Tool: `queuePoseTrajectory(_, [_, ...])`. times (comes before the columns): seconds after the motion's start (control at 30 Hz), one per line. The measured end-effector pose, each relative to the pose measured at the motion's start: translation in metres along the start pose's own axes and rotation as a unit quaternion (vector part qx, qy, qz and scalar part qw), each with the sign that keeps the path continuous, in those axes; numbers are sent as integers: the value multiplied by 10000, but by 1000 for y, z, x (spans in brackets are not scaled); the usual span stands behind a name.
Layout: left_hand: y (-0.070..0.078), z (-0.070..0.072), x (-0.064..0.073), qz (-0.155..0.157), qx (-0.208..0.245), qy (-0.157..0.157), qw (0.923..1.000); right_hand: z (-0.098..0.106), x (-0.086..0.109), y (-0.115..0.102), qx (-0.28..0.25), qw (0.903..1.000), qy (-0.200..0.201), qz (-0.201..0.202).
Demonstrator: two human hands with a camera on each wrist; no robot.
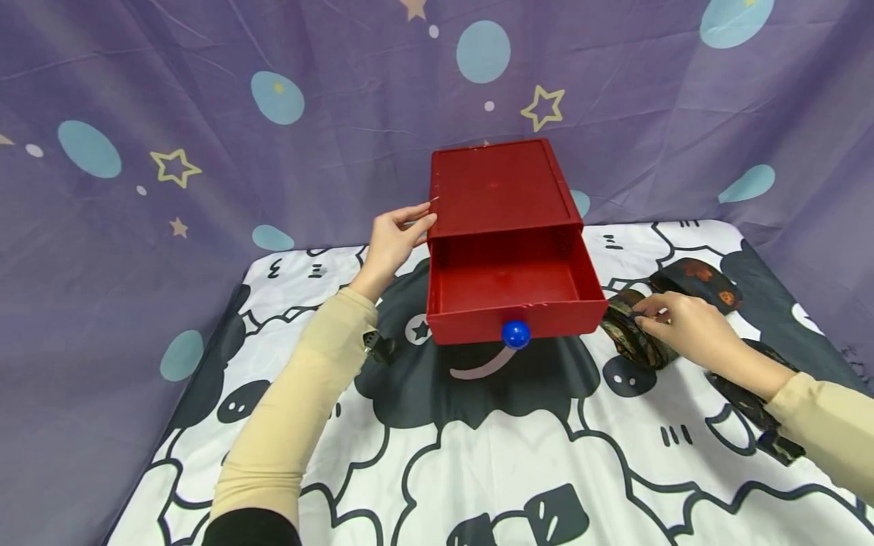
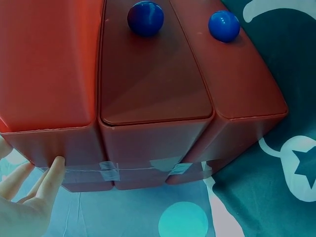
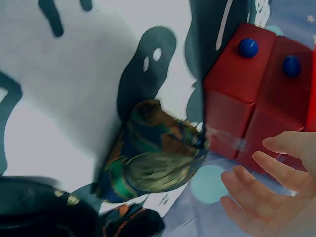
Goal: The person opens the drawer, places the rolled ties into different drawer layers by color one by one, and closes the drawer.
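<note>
A red drawer cabinet stands at the back of the cloth-covered surface. Its top drawer is pulled out, with a blue knob on the front and its bare inside showing. My left hand rests its fingers against the cabinet's left side near the top. On the right, my right hand hovers over a dark patterned cloth bundle. In the right wrist view its fingers are spread and loosely bent, holding nothing, apart from the navy, brown and green bundle.
Behind the bundle lies a dark rounded item with orange flowers. Another dark patterned item lies partly hidden under my right forearm. Two lower drawers with blue knobs appear pushed in. A purple curtain hangs behind the cabinet.
</note>
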State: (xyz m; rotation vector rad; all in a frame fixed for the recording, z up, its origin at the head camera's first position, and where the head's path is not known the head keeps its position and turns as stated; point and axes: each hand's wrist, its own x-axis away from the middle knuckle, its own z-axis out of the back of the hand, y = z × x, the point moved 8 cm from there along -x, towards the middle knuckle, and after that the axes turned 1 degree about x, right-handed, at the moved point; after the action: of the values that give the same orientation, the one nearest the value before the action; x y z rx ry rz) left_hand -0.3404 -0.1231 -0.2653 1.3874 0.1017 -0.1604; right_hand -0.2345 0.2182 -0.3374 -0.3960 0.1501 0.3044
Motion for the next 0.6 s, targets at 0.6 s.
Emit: queuePoseTrajectory(0.6, [2,0,1,-161,-68,77,9998,-13,-19,36,89,9982,-532,-281])
